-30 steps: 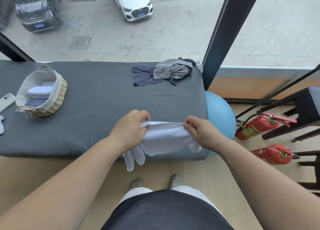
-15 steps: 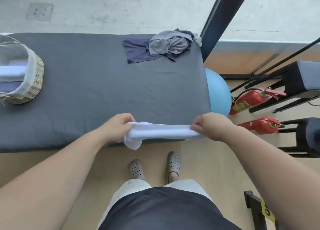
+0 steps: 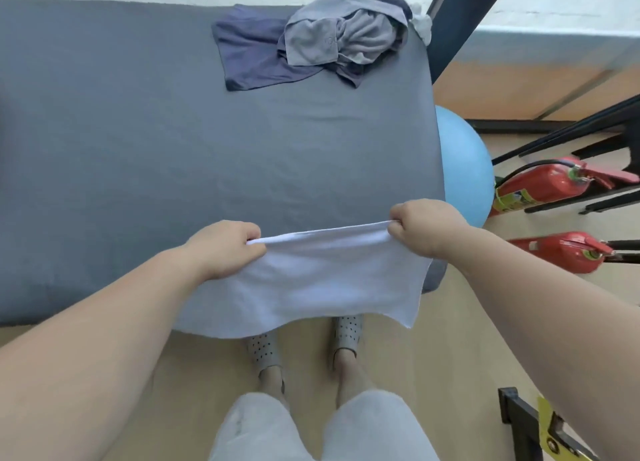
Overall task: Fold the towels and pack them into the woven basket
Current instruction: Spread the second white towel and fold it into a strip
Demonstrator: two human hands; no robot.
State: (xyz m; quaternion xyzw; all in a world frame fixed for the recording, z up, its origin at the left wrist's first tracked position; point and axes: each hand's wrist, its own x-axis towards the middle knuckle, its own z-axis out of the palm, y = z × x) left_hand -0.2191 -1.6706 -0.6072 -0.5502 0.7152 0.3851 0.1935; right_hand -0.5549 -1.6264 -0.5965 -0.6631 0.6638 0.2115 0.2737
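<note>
A white towel (image 3: 322, 280) hangs spread out over the near edge of the grey padded bench (image 3: 173, 155). My left hand (image 3: 225, 249) pinches its upper left corner and my right hand (image 3: 420, 226) pinches its upper right corner, so the top edge is stretched taut between them. At the far right of the bench lies a heap of unfolded towels: a light grey one (image 3: 343, 34) on top of a dark blue one (image 3: 256, 58). The woven basket is out of view.
A blue exercise ball (image 3: 464, 162) sits just past the bench's right end. Two red fire extinguishers (image 3: 540, 190) lie on the floor to the right, among black stool legs (image 3: 588, 128). A dark pillar (image 3: 460, 20) stands behind the bench's far right corner.
The towel, bunched between my hands before, now hangs open as a flat sheet. My hands have moved further apart. The view has tilted down and right, and the basket has left the frame.
</note>
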